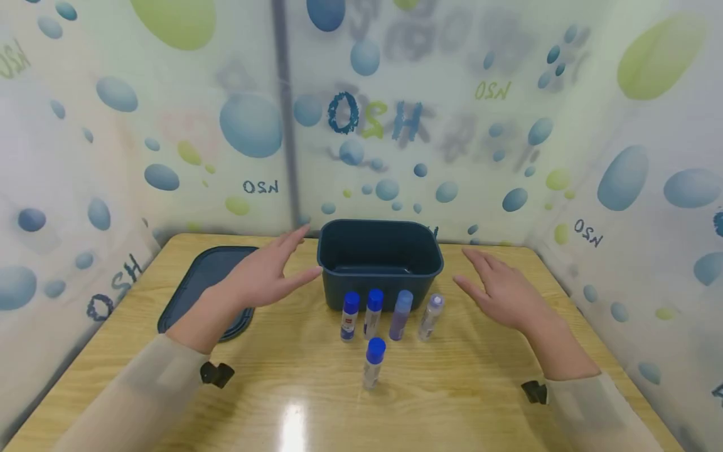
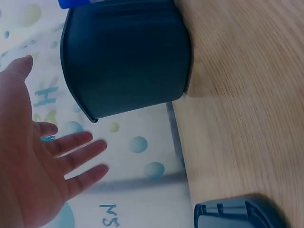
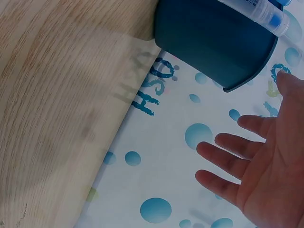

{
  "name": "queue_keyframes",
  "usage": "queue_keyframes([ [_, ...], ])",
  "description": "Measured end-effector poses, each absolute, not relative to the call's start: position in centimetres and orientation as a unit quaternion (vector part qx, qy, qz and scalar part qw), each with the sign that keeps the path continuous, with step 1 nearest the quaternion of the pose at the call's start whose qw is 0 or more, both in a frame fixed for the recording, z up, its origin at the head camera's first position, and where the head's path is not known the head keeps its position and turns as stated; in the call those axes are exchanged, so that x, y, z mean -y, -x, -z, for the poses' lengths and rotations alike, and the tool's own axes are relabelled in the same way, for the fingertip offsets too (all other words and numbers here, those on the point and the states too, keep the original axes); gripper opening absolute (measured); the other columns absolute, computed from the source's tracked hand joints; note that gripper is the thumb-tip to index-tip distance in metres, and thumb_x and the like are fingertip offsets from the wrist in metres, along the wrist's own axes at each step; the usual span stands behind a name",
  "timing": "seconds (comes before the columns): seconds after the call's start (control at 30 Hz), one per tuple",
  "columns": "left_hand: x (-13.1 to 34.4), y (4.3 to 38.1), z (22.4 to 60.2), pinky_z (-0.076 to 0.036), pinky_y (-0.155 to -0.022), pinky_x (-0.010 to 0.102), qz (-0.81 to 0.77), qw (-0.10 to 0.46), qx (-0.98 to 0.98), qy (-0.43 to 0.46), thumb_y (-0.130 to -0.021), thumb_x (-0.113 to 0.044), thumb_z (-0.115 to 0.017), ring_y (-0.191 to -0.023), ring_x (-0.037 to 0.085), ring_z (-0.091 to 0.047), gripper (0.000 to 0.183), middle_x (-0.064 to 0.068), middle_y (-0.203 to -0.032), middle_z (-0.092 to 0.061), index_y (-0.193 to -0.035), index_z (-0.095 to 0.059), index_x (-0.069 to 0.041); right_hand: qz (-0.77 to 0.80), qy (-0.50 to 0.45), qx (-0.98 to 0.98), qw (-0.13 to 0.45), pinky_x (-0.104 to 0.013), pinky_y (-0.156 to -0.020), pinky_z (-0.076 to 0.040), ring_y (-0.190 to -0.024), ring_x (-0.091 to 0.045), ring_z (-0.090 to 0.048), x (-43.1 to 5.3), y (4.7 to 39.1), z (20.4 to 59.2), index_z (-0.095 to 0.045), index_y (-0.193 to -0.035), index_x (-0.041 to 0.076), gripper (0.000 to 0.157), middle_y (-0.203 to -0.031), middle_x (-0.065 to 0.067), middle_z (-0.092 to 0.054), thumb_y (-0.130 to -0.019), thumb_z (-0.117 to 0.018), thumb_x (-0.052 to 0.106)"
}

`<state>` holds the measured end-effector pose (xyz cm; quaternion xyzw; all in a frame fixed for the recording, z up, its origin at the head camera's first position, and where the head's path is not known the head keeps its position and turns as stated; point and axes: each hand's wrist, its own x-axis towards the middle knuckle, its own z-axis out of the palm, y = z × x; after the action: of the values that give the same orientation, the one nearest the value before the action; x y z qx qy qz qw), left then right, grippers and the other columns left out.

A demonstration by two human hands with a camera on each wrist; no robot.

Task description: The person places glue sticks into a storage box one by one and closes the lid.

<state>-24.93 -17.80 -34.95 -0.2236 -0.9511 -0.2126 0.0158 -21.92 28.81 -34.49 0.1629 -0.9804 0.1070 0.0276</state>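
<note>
Hands about a bin, head and wrist views. I see the left hand (image 1: 271, 267) with fingers extended and spread and the thumb held well away from them; it holds nothing. Its thumb tip lies near the left end of the dark blue bin (image 1: 390, 281), with a gap visible in the left wrist view. I see the right hand (image 1: 503, 289) likewise spread and holding nothing, apart from the bin's right end. The bin stands uncovered near the back edge of the table (image 1: 452, 389). Just in front of it, four capped tubes (image 1: 350, 317) stand upright in a row; a fifth tube (image 1: 373, 363) stands nearer me. A dark lid (image 1: 206, 270) lies flat to the left, partly hidden by the left forearm.
</note>
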Motion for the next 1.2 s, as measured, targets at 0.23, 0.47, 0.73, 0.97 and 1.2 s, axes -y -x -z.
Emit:
queue_keyframes([
  [0.23, 16.3, 27.8, 35.5, -0.06, -0.087, 0.047, 0.289, -0.05, 0.934, 0.206, -0.101, -0.08, -0.056, -0.11, 0.026, -0.071, 0.106, 0.013, -0.142, -0.065, -0.179, -0.009, -0.025, -0.12, -0.158, 0.98, 0.028, -0.072, -0.121, -0.038, -0.152, -0.057, -0.045, -28.8, 21.9, 34.3, -0.027, -0.175, 0.008, 0.08, -0.172, -0.029, -0.038, -0.116, -0.039, 0.061],
  [0.47, 15.5, 28.9, 35.8, -0.058, -0.087, 0.047, 0.265, -0.068, 0.943, 0.189, -0.094, -0.088, -0.058, -0.109, 0.027, -0.07, 0.12, 0.015, -0.14, -0.068, -0.179, -0.005, -0.023, -0.119, -0.152, 0.981, 0.023, -0.072, -0.12, -0.04, -0.15, -0.057, -0.047, -28.7, 21.8, 34.2, -0.027, -0.175, 0.009, 0.081, -0.172, -0.029, -0.039, -0.116, -0.037, 0.063],
  [0.73, 15.6, 29.2, 36.0, -0.056, -0.076, 0.04, 0.275, -0.079, 0.94, 0.184, -0.094, -0.087, -0.059, -0.094, 0.023, -0.07, 0.118, 0.013, -0.127, -0.071, -0.179, -0.002, -0.029, -0.122, -0.15, 0.981, 0.019, -0.072, -0.119, -0.042, -0.149, -0.056, -0.05, -28.7, 21.5, 34.0, -0.028, -0.174, 0.007, 0.081, -0.17, -0.03, -0.041, -0.116, -0.037, 0.063],
  [0.97, 15.4, 29.2, 36.4, -0.054, -0.075, 0.039, 0.273, -0.077, 0.941, 0.183, -0.094, -0.087, -0.059, -0.091, 0.022, -0.069, 0.117, 0.011, -0.123, -0.071, -0.179, -0.001, -0.03, -0.162, -0.155, 0.974, 0.011, -0.069, -0.114, -0.048, -0.139, -0.047, -0.062, -28.6, 21.1, 34.2, -0.035, -0.171, 0.009, 0.076, -0.168, -0.025, -0.047, -0.116, -0.038, 0.062],
  [1.2, 14.9, 29.3, 36.7, -0.054, -0.075, 0.039, 0.29, -0.074, 0.938, 0.177, -0.093, -0.085, -0.063, -0.089, 0.022, -0.069, 0.118, 0.011, -0.121, -0.072, -0.179, -0.002, -0.031, -0.323, -0.172, 0.93, -0.02, -0.054, -0.103, -0.057, -0.123, -0.034, -0.069, -28.4, 20.7, 35.2, -0.054, -0.159, 0.008, 0.054, -0.149, -0.016, -0.066, -0.12, -0.041, 0.044],
])
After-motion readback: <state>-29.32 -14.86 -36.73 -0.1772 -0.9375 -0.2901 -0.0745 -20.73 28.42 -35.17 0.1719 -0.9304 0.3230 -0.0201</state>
